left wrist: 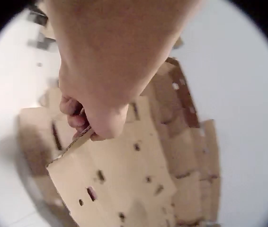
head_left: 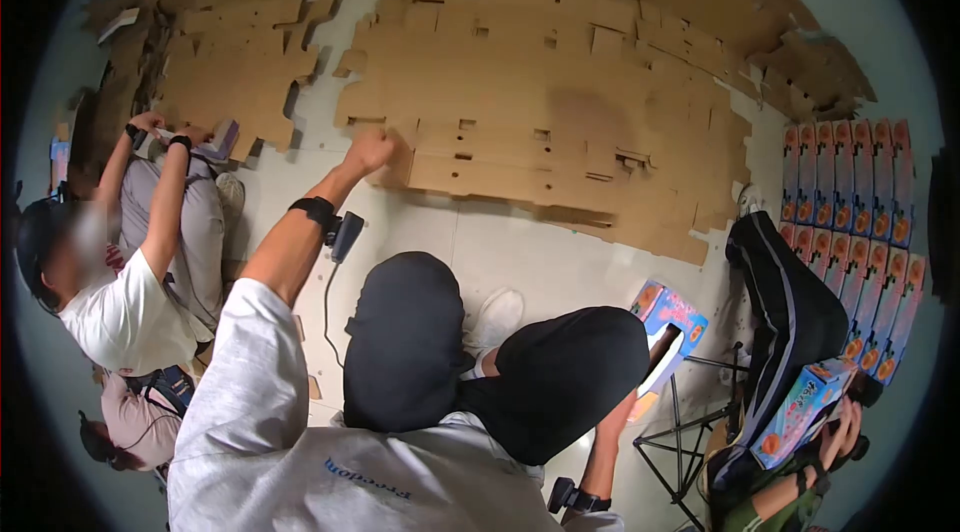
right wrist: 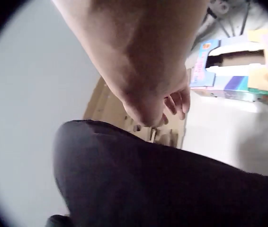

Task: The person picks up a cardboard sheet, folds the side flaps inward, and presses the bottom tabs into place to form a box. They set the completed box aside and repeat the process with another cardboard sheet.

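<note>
My left hand (head_left: 372,150) reaches forward and grips the near left corner of a flat cardboard sheet (head_left: 500,157). In the left wrist view the fingers curl over the edge of this slotted brown sheet (left wrist: 120,161), thumb side on top. My right hand (right wrist: 165,104) hangs low beside my right knee, its fingers loosely bent with nothing between them. Just beyond it on the floor stands a colourful carton (right wrist: 233,85) with a long opening in its top. In the head view my knee partly covers that carton (head_left: 688,317) and the right hand.
More flattened cardboard (head_left: 235,62) lies stacked at the left and back. Rows of matching cartons (head_left: 850,182) stand at the right. A folding stool frame (head_left: 680,442) is near my right side. One person (head_left: 130,322) sits at the left, another (head_left: 790,492) handles a carton at the right.
</note>
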The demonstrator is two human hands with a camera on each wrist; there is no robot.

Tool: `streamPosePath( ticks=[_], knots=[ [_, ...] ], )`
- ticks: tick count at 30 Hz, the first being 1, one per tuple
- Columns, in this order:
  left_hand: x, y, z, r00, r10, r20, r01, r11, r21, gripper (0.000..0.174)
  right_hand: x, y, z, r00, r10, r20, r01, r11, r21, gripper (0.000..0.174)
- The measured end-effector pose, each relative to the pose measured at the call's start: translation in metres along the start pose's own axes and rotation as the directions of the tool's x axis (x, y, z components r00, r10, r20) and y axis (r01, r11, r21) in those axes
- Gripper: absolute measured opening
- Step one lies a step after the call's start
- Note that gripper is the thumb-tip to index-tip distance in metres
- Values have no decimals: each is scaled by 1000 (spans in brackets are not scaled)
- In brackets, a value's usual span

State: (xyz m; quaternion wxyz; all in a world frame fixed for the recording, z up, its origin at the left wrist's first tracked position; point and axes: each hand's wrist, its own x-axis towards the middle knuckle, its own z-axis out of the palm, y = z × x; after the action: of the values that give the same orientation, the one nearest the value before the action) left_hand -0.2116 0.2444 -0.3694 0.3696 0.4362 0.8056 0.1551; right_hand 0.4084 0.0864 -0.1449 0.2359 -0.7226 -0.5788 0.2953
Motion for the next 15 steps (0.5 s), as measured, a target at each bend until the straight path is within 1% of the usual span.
streamPosePath(
  ticks=[1,2,3,4,5,6,7,8,9,10,11,12,13,14,15],
  knots=[
    [-2,24,-25,1000,-7,-25,5,997,-72,38,2,-20,-5,999,-29,-34,29,1000,7,25],
    [-20,54,-59,992,-73,105,102,944,-315,33,0,9,-10,989,129,-69,-122,988,98,14],
    [-48,94,-99,964,-94,248,215,825,-522,29,-4,-16,-16,981,190,-45,-185,978,98,9],
    [-78,134,-129,918,-71,389,339,652,-678,25,-9,-51,-28,969,245,-22,-242,965,98,5],
    [-112,166,-142,916,-43,398,344,594,-728,21,-18,-65,-34,990,129,-65,-126,991,42,6],
    [-153,199,-156,924,-13,381,327,539,-776,16,-24,-78,-26,995,-5,-103,5,1000,2,7],
    [-204,239,-167,936,-51,348,324,510,-797,13,-27,-95,-14,981,-138,-134,134,990,-39,9],
    [-232,248,-169,880,115,461,374,430,-821,15,-32,-119,-8,958,-277,-72,274,961,-47,15],
    [-266,265,-166,803,243,544,458,333,-825,17,-36,-147,-1,911,-411,-13,410,910,-59,22],
    [-300,287,-162,711,386,587,514,285,-809,20,-42,-177,16,868,-491,-77,496,864,86,36],
    [-329,302,-149,668,430,607,559,248,-791,24,-44,-206,25,774,-624,-110,630,776,36,50],
    [-357,320,-137,581,547,603,562,266,-783,29,-42,-224,31,702,-712,-25,712,702,-17,60],
    [-383,338,-125,535,614,580,535,285,-796,33,-42,-240,39,650,-760,-9,757,649,-75,63],
    [-406,354,-110,484,677,554,507,299,-808,37,-40,-255,45,624,-780,-48,768,623,-147,67],
    [-427,365,-88,553,629,547,383,391,-837,39,-41,-265,47,603,-792,-96,763,608,-219,71]
  ],
)
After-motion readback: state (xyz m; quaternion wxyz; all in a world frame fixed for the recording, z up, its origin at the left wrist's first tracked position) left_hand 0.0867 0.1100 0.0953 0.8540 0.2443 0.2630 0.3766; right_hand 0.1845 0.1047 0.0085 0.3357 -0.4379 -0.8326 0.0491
